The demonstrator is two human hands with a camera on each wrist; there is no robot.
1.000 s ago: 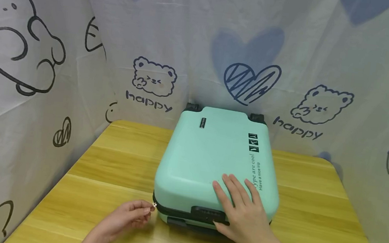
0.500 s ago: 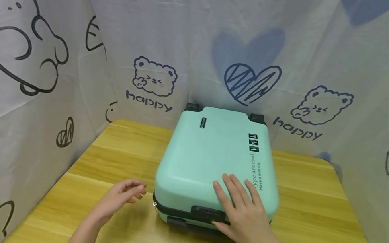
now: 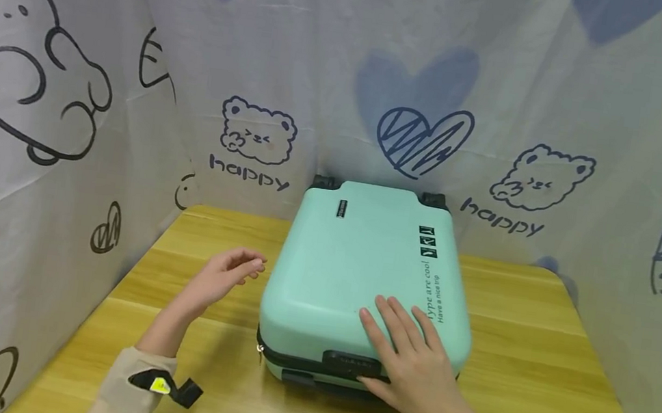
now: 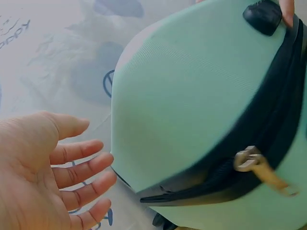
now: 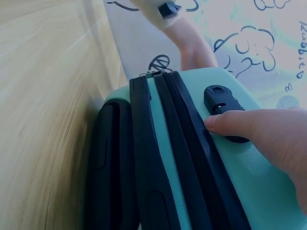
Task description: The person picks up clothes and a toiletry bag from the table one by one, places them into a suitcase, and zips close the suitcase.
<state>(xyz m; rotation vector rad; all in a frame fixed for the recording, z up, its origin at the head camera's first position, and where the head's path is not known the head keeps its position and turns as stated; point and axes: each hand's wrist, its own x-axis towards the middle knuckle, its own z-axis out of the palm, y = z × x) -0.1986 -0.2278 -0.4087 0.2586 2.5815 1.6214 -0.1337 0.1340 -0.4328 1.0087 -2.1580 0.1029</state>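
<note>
With the left hand (image 3: 223, 274) spread, holding nothing, beside the case (image 3: 361, 265) and the right hand (image 3: 411, 361) flat on its lid, an uneven press risks sliding the case across the desk (image 3: 534, 369).

Matt plastic case on smooth wood

The mint suitcase (image 3: 360, 272) had a finely ribbed matt plastic shell; its zip pull (image 4: 254, 163) was brassy metal on black cloth tape. Under it, the table (image 3: 534, 369) was smooth varnished wood, backed by thin printed cloth (image 3: 75, 65).

Bright, even light with soft shadows under the suitcase (image 3: 368, 280); head view bends at its edges, both wrist views are softly blurred.
</note>
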